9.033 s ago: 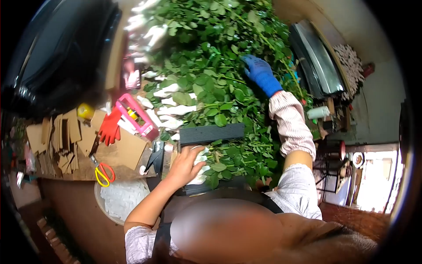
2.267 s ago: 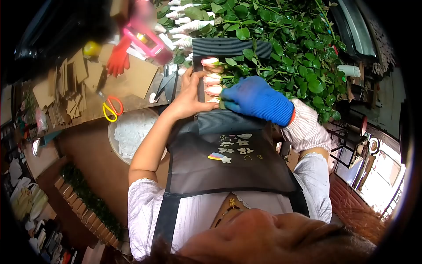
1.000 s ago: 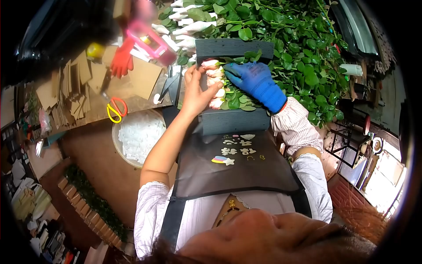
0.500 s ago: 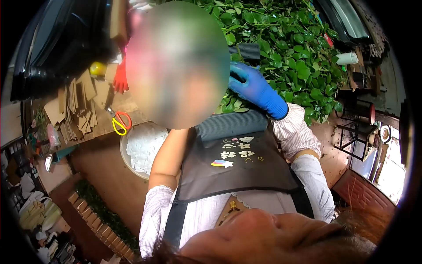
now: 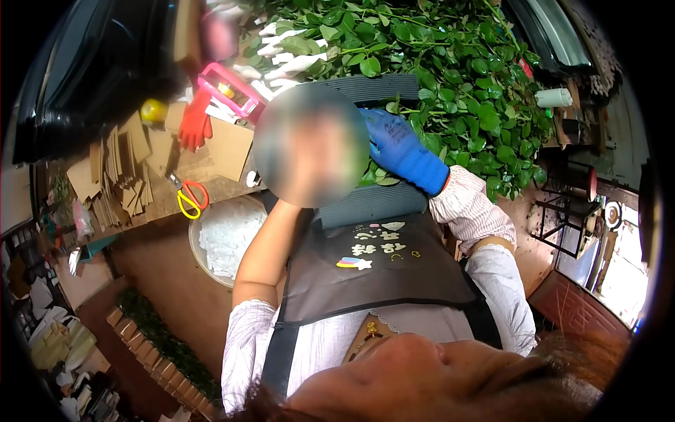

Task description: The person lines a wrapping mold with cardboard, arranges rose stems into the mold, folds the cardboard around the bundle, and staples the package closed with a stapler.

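Note:
A round blur covers my left hand [image 5: 309, 151], so its fingers and whatever they touch are hidden; my bare forearm runs up into it. My right hand [image 5: 401, 144], in a blue glove, is just right of the blur with its visible fingers curled together. What it grips is too unclear to make out. Green leaves lie around the glove. A dark ribbed strip [image 5: 383, 88] is behind my hands, and another ribbed piece [image 5: 373, 204] lies in front, by my apron [image 5: 373, 271]. Any rose heads between them are blurred out.
Leafy stems [image 5: 464, 91] spread behind and to the right, with white-sleeved buds [image 5: 292, 65] at their left. Leftward are a pink holder [image 5: 232, 91], a red glove [image 5: 195, 123], cardboard pieces [image 5: 126, 158] and scissors [image 5: 188, 197]. A tub of white pieces [image 5: 225, 239] stands below the table edge.
Roses seen earlier between the ribbed pieces are now covered by the blur. My right hand went from the leaves to the roses, and its fingers have drawn closer together since half a second ago.

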`<state>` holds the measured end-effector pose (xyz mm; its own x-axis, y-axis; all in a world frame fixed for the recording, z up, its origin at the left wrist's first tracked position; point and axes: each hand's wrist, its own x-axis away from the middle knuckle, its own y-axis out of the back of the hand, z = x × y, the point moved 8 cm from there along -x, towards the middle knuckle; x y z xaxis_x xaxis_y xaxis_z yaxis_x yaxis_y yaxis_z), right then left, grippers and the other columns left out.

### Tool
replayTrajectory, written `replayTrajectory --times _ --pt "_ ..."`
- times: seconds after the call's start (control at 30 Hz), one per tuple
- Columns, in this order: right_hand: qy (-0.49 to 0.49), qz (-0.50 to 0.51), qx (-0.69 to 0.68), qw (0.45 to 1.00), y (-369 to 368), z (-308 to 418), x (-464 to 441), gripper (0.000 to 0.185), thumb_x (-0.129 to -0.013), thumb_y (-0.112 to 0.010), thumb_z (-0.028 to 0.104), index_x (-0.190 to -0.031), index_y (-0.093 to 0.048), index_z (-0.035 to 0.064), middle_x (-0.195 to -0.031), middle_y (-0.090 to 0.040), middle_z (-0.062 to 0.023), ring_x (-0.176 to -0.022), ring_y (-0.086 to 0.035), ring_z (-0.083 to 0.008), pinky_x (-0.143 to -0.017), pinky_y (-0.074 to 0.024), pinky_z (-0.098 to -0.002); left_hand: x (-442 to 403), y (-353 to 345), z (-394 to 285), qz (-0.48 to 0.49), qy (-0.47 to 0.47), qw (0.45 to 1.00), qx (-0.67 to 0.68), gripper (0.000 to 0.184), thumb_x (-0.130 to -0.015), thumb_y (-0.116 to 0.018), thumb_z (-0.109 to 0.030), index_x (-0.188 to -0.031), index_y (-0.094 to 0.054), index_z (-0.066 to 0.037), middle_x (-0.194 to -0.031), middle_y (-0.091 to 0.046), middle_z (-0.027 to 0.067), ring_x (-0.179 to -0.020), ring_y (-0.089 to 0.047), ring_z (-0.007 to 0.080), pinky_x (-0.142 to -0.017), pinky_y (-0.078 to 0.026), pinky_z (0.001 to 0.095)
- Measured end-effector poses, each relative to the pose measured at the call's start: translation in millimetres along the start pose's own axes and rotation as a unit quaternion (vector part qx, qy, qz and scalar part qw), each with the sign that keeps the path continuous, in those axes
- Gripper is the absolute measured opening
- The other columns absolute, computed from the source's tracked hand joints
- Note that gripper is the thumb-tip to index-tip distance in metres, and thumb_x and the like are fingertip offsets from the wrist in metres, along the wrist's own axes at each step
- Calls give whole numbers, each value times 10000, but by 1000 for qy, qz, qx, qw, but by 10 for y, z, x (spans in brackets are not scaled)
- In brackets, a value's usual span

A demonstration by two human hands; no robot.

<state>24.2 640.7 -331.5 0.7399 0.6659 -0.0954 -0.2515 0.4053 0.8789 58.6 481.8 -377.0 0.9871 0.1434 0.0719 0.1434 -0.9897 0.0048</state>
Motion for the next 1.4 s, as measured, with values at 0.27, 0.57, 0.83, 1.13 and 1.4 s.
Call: replayTrajectory --times 0.27,0.57,0.83,1.13,1.4 --pt "-56 67 91 992 -258 -30 -125 512 -874 -608 112 -1381 -566 175 -1294 -622 -111 -1145 -630 -291 -927 -545 -416 -23 34 32 -6 -93 989 -115 318 -785 -867 -270 -981 -748 -50 -1055 -496 95 -1023 -513 234 -926 -428 331" --pt "67 -43 22 997 -1 66 -76 433 -911 -609 141 -1343 -596 161 -1254 -652 -123 -1118 -643 -323 -930 -534 -429 -35 38 127 -32 -54 973 -220 390 -809 -834 -306 -1064 -721 -33 -1204 -486 159 -1163 -483 302 -1047 -386 377" --pt "17 -151 -112 982 805 501 374 382 -921 -644 95 -1302 -657 68 -1271 -680 -149 -1151 -657 -326 -983 -511 -401 78 1194 421 -139 -101 935 -309 519 -831 -790 -238 -1253 -601 -3 -1294 -560 240 -1252 -517 390 -1075 -414 435" --pt "0 -169 -146 975 610 542 414 376 -890 -646 43 -1265 -672 49 -1234 -696 -154 -1134 -670 -328 -982 -522 -395 -38 1952 620 -108 85 781 -609 771 -625 -903 -306 -1236 -537 -11 -1186 -529 217 -1125 -536 401 -990 -442 498" --pt "-156 -22 -501 851 210 617 425 478 -965 -635 143 -1411 -539 -2 -1219 -683 -118 -1035 -649 -138 -895 -520 -295 468 1035 -547 -145 -4 924 -353 971 -703 -833 -398 -1395 -333 65 -1275 -352 290 -1159 -499 470 -971 -496 494"
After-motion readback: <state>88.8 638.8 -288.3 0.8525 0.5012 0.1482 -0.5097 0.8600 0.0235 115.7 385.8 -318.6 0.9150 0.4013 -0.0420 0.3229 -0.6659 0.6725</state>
